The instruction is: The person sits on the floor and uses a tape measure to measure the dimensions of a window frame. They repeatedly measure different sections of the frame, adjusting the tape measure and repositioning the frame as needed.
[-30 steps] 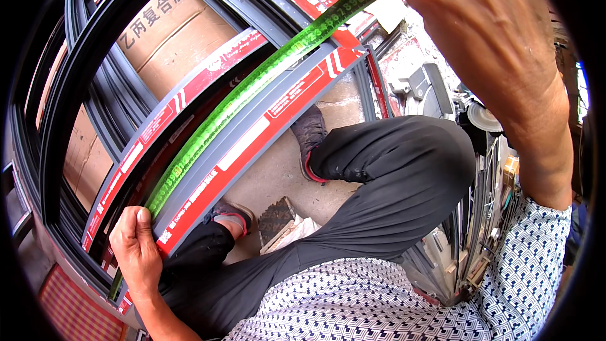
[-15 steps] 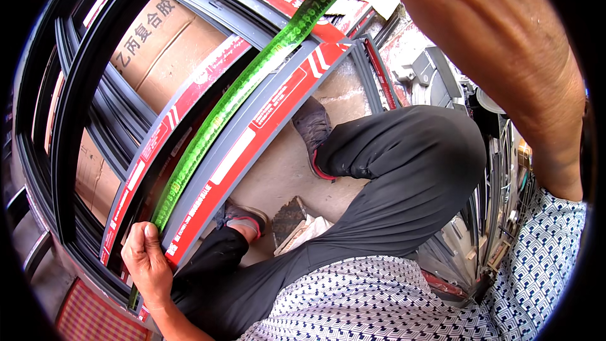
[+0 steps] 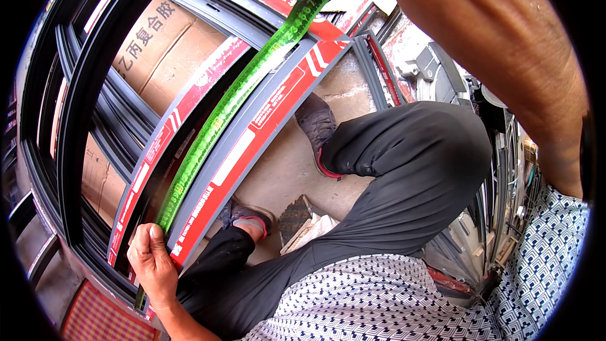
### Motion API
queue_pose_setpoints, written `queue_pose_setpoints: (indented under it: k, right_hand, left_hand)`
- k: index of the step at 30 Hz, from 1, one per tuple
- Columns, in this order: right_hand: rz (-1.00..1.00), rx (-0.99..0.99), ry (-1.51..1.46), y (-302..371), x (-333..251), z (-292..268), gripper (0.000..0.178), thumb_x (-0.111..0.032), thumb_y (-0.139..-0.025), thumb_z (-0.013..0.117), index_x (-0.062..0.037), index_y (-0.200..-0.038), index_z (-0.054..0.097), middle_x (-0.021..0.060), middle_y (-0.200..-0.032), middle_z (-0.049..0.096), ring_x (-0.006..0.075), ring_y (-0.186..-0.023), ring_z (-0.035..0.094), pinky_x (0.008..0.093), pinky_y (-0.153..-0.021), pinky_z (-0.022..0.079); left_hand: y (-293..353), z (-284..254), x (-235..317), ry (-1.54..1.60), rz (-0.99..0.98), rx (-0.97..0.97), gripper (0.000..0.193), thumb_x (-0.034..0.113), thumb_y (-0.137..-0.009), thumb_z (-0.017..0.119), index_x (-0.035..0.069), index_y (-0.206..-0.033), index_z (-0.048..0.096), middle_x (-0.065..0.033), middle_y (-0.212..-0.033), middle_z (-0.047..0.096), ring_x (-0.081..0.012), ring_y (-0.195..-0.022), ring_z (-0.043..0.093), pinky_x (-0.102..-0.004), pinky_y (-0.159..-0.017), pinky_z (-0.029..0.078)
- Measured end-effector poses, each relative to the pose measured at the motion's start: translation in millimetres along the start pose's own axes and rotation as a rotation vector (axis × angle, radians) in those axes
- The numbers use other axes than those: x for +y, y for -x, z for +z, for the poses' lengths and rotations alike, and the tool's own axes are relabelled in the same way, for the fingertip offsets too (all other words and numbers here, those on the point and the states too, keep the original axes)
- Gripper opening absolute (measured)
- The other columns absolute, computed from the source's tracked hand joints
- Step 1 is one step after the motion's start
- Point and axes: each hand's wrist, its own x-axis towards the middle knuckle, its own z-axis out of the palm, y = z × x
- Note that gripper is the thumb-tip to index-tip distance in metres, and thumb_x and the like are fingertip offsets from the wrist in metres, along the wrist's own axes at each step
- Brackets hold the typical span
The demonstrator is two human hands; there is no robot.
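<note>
— What's over on the left there?

— A stack of dark grey metal window frames standing on edge, with a brown cardboard box showing through the openings. Low down, the person's left hand has its grip closed on the near end of a bright green measuring tape, thumb pressed flat on top so the tape sits pinched against the frame.

— And the tape itself?

— Thin, flat, vivid translucent green, with dark numerals and tick marks along it, too blurred to read in most places. It runs taut as one straight diagonal from that hand up toward the top middle, lying along a grey aluminium frame bar wrapped in red-and-white protective film. The tape touches the bar for much of its length and follows the dark channel beside the film.

— Further right?

— The person's legs in dark grey trousers, one grey shoe with a red sole planted on the concrete floor, the other shoe just beside the bar's lower end. Then the right forearm sweeps across the upper right; the right hand is beyond the top edge, so I can't tell how its grip stands.
</note>
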Motion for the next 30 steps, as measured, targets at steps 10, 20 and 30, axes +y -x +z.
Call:
queue_pose_setpoints:
  k: [10,20,30]
  right_hand:
    - [-0.001,0.01,0.002,-2.2,0.3,0.7,0.013,-0.011,-0.087,0.068,-0.0053,-0.098,0.07,0.0071,-0.104,0.068,0.0236,-0.112,0.066,0.0399,-0.079,0.048]
    - [-0.008,0.021,0.01,-8.1,-0.4,3.2,0.013,-0.011,-0.088,0.068,-0.0053,-0.099,0.07,0.0071,-0.104,0.068,0.0237,-0.113,0.065,0.0399,-0.08,0.047]
    - [0.099,-0.024,0.02,0.8,4.2,10.1,0.013,-0.011,-0.088,0.068,-0.0053,-0.1,0.07,0.0071,-0.105,0.068,0.0237,-0.113,0.065,0.04,-0.08,0.047]
  left_hand:
    - [0.1,-0.6,3.1,-0.011,-0.006,0.005,0.03,0.018,-0.112,0.062,-0.002,-0.09,0.059,-0.0087,-0.075,0.051,-0.0213,-0.069,0.045,-0.0358,-0.066,0.039]
    - [1.7,-1.8,6.3,0.036,-0.035,-0.016,0.03,0.02,-0.113,0.061,-0.001,-0.091,0.059,-0.0061,-0.075,0.049,-0.0161,-0.069,0.042,-0.0325,-0.064,0.04]
    - [-6.1,-3.3,21.3,0.006,0.061,0.021,0.021,0.016,-0.107,0.064,0.001,-0.093,0.066,-0.0164,-0.079,0.063,-0.0372,-0.073,0.064,-0.0437,-0.069,0.051]
